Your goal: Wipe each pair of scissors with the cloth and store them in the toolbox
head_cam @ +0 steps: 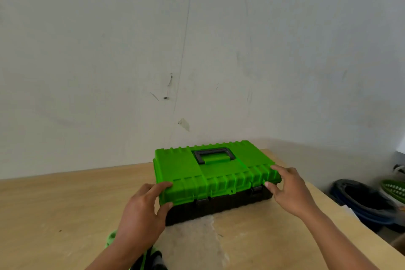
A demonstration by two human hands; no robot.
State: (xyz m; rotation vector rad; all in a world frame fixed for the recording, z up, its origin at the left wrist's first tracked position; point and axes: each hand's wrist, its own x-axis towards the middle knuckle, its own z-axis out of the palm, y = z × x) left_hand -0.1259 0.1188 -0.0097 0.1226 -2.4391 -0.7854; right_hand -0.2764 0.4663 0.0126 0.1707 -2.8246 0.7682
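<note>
The left hand (140, 210) is gripping the near left corner of the toolbox (210, 180), fingers lying on the green lid (188, 169) and thumb pressing its front edge. The right hand (289, 188) is pinching the lid's near right corner, fingers on top, thumb below. The toolbox is sitting closed between both hands on the wooden table (54, 204), long axis running left to right, slightly angled, its black handle (213, 155) lying flat on top. Green-handled items (111, 238) are lying partly hidden under the left forearm; I cannot tell what they are. Dark tubs (366, 201) are standing off the table's right.
</note>
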